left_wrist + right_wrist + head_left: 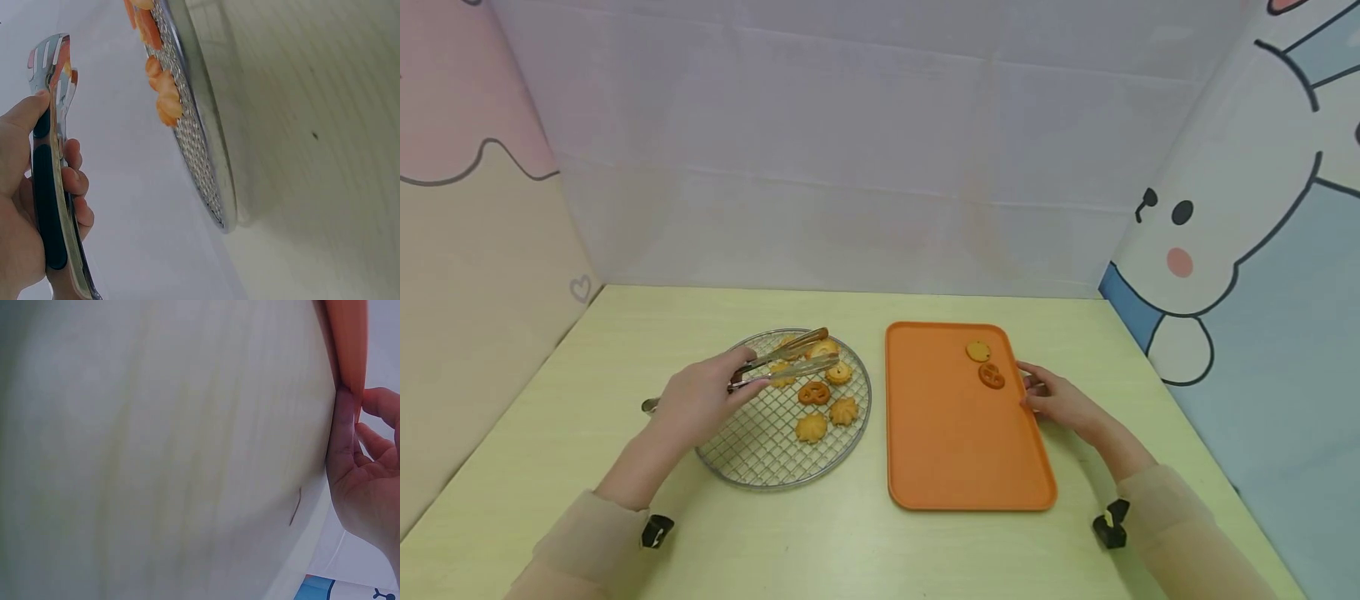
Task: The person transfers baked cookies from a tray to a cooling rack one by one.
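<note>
My left hand point(700, 400) holds a pair of metal tongs point(808, 367) above the round wire rack point(748, 450). Dark grips on the tongs point(50, 206) show in the left wrist view; whether their tips hold anything I cannot tell. Several cookies lie on the rack's right and far parts, among them a pretzel-shaped one point(813, 392) and a flower-shaped one point(811, 427). At the orange tray's point(955, 450) right edge, my right hand point(1063, 404) pinches the rim between thumb and fingers. A round yellow cookie point(978, 351) and a brown pretzel cookie point(992, 376) sit near the tray's far right corner.
Rack and tray stand side by side on a pale wooden table point(820, 542), with a narrow strip of tabletop between them. A white wall covering point(850, 167) closes off the back. Printed cartoon panels point(1262, 275) stand along both sides.
</note>
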Available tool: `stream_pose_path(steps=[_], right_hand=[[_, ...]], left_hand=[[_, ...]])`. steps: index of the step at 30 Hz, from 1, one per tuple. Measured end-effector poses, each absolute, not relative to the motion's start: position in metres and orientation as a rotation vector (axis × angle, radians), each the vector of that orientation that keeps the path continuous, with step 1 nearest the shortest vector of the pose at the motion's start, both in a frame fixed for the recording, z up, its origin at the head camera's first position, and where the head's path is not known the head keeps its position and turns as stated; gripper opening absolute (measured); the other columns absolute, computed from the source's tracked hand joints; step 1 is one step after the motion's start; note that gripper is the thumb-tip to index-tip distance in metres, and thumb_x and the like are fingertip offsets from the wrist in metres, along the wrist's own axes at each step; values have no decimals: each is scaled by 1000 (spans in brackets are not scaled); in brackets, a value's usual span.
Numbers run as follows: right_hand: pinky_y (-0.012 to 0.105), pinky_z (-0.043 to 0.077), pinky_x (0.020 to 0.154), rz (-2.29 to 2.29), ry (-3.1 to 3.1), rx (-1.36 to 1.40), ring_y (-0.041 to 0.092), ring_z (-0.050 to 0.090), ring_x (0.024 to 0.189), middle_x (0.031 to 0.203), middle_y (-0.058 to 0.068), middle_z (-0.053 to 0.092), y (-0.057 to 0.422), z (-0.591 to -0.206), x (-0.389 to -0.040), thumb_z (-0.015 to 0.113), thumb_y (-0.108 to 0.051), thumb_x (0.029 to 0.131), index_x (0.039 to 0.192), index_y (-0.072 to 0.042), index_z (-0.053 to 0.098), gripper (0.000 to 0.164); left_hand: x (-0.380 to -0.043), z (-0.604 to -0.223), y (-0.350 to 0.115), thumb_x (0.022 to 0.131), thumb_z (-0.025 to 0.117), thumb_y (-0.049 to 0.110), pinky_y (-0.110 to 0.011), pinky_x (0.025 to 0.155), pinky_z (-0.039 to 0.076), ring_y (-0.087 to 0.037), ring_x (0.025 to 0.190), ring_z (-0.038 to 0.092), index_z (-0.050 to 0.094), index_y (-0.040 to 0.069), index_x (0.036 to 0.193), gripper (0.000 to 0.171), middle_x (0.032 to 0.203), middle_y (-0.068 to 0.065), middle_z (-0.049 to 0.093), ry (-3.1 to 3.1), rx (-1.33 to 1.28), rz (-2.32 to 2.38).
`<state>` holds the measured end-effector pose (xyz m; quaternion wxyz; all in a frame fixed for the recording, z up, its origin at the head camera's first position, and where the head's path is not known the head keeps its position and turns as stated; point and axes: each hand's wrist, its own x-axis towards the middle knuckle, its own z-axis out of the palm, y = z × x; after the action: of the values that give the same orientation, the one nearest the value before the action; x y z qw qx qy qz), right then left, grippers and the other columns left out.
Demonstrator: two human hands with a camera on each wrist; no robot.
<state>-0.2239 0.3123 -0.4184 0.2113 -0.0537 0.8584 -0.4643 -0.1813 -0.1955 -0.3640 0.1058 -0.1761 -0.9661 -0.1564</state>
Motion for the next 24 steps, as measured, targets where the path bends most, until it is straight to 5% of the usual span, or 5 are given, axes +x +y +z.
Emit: stream_pose_path(steps=[24], right_hand=[[27,51,77,-1330,2359,-150,31,45,109,125,23,41,313,-419,-224,55,-8,93,148,-1,20,65]], left_hand=[[-190,-373,-258,89,64,37,-28,42,35,-12,51,47,58,6,109,38,64,1,57,-2911,-412,-285]])
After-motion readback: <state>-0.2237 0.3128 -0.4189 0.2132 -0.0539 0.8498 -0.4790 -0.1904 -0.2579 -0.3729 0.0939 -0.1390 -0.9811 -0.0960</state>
